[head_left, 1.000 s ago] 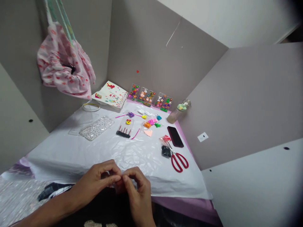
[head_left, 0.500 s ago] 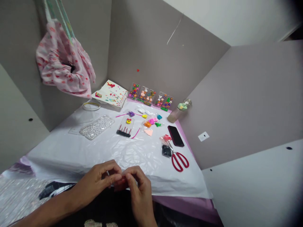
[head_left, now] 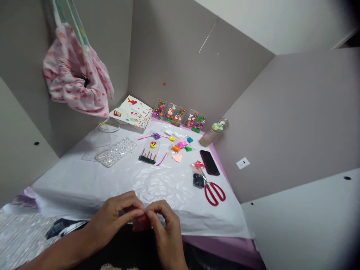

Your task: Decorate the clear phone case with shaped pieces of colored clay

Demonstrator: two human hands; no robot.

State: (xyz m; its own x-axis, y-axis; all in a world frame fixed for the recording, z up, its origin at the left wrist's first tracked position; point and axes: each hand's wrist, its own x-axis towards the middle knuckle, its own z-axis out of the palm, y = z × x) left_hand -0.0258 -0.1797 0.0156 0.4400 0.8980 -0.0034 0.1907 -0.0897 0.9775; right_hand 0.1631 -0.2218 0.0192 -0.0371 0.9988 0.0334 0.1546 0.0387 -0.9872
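Note:
A small red packet point(head_left: 141, 222) hangs at the table's front edge, pinched between the fingertips of my left hand point(head_left: 119, 212) and my right hand point(head_left: 165, 228). Both hands are closed on its upper edge, their fingertips almost touching. Beyond them on the white sheet point(head_left: 112, 183) lies a clear phone case point(head_left: 149, 152) with a black strip, thin dark red stalks and a yellow figure with a red bow. Small packets of coloured clay, such as an orange one point(head_left: 176, 149), lie right of the case. A black packet point(head_left: 198, 180) sits beside red-handled scissors point(head_left: 215, 193).
Toward the back stand decorated cases point(head_left: 174, 112), a spiral notebook point(head_left: 133, 112) and a bottle point(head_left: 209, 137). A dark phone point(head_left: 209, 162) lies at the right edge, a patterned clear case point(head_left: 116, 152) at the left. A pink cloth bag point(head_left: 78, 78) hangs upper left.
The red packet hangs slightly lower and further left, and more of it shows below my fingertips. Both hands keep their pinch with only a slight shift.

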